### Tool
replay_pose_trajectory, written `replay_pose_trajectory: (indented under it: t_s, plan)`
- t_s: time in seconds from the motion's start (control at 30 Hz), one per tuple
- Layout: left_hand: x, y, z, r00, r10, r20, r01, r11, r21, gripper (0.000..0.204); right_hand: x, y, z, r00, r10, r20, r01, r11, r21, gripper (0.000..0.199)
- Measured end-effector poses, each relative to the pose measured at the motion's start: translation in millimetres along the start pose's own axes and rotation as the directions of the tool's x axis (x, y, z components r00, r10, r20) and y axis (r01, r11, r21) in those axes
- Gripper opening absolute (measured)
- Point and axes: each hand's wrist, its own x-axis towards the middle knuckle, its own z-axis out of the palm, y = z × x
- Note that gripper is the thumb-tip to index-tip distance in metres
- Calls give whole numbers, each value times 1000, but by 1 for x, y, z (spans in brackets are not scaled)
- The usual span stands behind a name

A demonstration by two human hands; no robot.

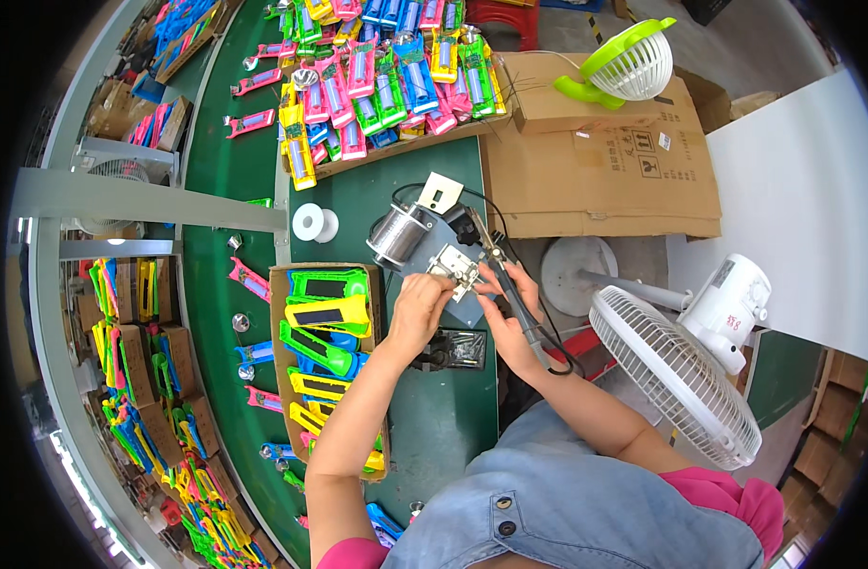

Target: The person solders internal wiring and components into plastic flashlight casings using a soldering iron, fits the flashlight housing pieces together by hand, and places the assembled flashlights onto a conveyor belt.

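At the small pale metal jig (451, 269) on the soldering stand, the fingertips of my left hand (421, 308) are pinched together; what they hold is too small to make out. On the jig's right side is my right hand (512, 318), its fingers curled toward a small part I cannot name. A soldering iron (517, 302) slants across this hand, its tip end toward the stand; whether my fingers grip it does not show. Beside the stand sits a spool of solder wire (398, 237). Just below my fingers lies a black tray (464, 349) of small pieces.
Left of my arm, a cardboard box (278, 327) holds coloured plastic housings. More assembled coloured pieces (387, 85) are heaped behind. A white reel (313, 223) stands near the green conveyor (206, 332). A white fan (676, 370) is close on the right, by a carton (595, 185).
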Motion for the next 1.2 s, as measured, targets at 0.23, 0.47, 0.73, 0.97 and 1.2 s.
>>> replay_pose_trajectory:
  t_s: [0.23,0.47,0.73,0.97,1.2]
  plan:
    - [1,2,-1,1000,30,8,-29,999,-31,18,1,13,2,991,-116,70,129,968,-213,48]
    - [7,1,-1,997,66,38,-64,997,-53,18,0,38,11,965,-231,125,257,926,-278,45]
    - [8,2,-5,999,27,17,-25,998,-63,13,7,32,15,946,-302,116,323,911,-255,37]
    - [14,4,-9,989,-150,3,147,965,-219,10,19,15,21,951,-309,6,305,935,-182,35]
    - [19,-8,-17,980,-186,-75,161,953,-255,9,27,3,16,969,-244,-43,236,961,-142,35]
